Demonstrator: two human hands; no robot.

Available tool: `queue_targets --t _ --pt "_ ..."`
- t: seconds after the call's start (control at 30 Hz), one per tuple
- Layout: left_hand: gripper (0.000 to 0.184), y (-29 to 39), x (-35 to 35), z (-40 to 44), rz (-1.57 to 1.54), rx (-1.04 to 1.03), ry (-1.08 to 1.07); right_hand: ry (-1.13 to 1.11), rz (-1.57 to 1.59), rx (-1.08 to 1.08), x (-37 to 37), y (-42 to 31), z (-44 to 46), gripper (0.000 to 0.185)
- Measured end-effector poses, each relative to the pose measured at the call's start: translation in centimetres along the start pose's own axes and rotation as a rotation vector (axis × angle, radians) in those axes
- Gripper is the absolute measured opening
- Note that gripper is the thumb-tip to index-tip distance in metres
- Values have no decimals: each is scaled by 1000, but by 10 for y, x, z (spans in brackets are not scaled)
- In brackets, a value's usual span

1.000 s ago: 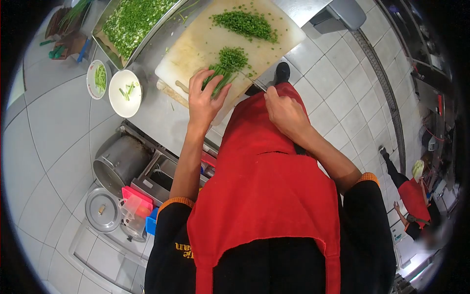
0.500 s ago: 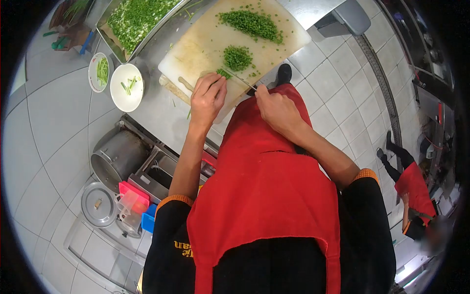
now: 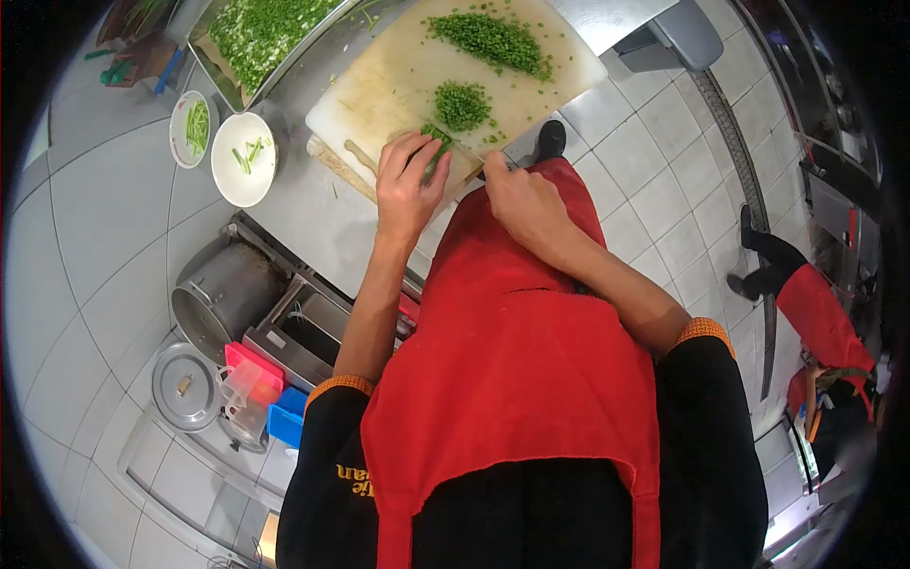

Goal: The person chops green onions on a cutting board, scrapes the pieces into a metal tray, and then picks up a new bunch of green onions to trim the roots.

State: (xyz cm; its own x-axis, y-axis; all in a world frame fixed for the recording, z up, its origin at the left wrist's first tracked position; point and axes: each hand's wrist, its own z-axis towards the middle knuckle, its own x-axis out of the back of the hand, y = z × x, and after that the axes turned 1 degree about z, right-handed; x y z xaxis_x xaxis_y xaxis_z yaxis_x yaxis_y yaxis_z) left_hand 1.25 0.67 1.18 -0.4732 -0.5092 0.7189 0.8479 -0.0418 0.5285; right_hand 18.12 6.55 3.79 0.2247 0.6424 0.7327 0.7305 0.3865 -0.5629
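On the white cutting board [image 3: 379, 81], my left hand [image 3: 406, 185] bends its fingers over a small bunch of scallions [image 3: 437, 138], gripping it near the board's front edge. My right hand [image 3: 527, 199] is closed around the handle of a knife [image 3: 468, 152]. The thin blade points left toward the bunch, and its edge is hard to make out. Just beyond the blade lies a small heap of chopped scallions [image 3: 463, 105]. A larger chopped heap [image 3: 493, 43] spreads across the far side of the board, with loose bits around it.
A metal tray [image 3: 248, 95] of chopped scallions stands at upper left. Beside it are a white bowl [image 3: 245, 185] with a few cut stalks and a smaller bowl [image 3: 177, 133]. A large pot [image 3: 227, 294] sits lower left. Another person in a red apron [image 3: 823, 318] is at far right.
My left fingers have spread a little on the scallions. My right hand has shifted slightly left and up with the knife. At far right, the other person has changed position and stance.
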Motion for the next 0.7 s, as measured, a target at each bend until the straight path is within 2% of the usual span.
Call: queue_targets --t 0.17,0.7 --pt "24 1 -2 2 9 24 -10 75 2 53 -7 7 -1 10" --pt "21 -4 4 -3 -9 20 -27 20 -16 -22 -5 0 0 9"
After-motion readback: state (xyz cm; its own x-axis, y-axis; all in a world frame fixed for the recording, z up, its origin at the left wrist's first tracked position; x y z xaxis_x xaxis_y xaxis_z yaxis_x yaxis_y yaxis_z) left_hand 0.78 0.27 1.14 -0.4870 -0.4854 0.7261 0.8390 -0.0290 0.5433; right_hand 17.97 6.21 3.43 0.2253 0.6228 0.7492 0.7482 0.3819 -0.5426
